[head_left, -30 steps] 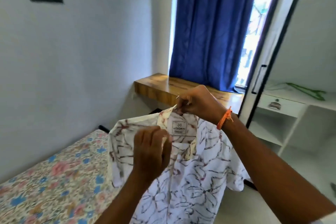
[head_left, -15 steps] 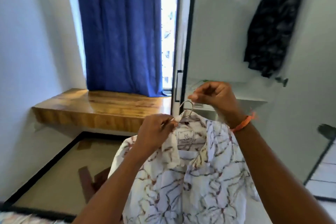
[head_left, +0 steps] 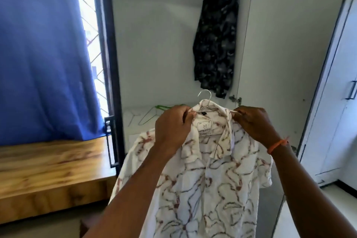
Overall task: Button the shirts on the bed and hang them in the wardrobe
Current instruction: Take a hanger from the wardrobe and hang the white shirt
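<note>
A white shirt (head_left: 202, 183) with a brown line pattern hangs in front of me on a metal hanger (head_left: 205, 97), whose hook sticks up above the collar. My left hand (head_left: 173, 127) pinches the left side of the collar. My right hand (head_left: 253, 121), with an orange band at the wrist, pinches the collar's right side. Beyond the shirt the open wardrobe (head_left: 154, 35) holds a dark patterned shirt (head_left: 216, 36) hanging at the upper right.
Spare wire hangers, one of them green (head_left: 162, 107), lie on a wardrobe shelf behind my left hand. A blue curtain (head_left: 44, 54) covers the window on the left, above a wooden ledge (head_left: 50, 170). White wardrobe doors (head_left: 336, 92) stand at the right.
The view swung from the bed to the open wardrobe. My right hand let go of the hanger hook and took the right collar; both hands hold the shirt closer to the wardrobe.
</note>
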Demonstrator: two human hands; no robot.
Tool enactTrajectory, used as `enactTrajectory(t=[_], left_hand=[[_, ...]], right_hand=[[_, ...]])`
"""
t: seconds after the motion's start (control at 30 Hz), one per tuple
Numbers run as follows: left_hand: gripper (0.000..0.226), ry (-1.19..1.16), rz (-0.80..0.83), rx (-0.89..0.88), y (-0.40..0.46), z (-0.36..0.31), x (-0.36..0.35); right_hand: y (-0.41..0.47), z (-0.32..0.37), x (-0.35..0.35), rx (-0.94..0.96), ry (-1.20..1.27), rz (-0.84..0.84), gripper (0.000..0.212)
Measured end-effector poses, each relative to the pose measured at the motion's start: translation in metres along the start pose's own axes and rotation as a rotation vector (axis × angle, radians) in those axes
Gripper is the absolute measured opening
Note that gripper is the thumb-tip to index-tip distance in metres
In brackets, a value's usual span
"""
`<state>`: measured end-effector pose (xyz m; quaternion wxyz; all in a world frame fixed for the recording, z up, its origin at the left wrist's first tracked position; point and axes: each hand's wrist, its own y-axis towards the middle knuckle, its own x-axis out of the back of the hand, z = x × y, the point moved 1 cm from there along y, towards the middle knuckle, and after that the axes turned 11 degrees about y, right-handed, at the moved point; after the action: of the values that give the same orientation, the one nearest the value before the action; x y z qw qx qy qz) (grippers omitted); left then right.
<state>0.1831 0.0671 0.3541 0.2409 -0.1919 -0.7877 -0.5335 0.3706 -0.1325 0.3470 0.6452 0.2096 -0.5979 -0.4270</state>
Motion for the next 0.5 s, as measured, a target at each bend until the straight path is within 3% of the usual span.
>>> enactTrajectory(t=[0.2,0.37,0.5], left_hand=[[0.024,0.033,-0.11,-0.056,0.109,0.025,-0.083],[0.019,0.037,-0.136,-0.056,0.218,0.037,-0.139],[0.019,0.019,-0.196,-0.049,0.302,0.049,-0.167]], right_hand=[[0.062,-0.093,-0.006,-0.023,-0.271,-0.119,0.065],[0.156,-0.161,-0.018,0.018,-0.333,-0.111,0.059],[0.229,-0.193,-0.019,0.121,-0.332,-0.234,0.061]])
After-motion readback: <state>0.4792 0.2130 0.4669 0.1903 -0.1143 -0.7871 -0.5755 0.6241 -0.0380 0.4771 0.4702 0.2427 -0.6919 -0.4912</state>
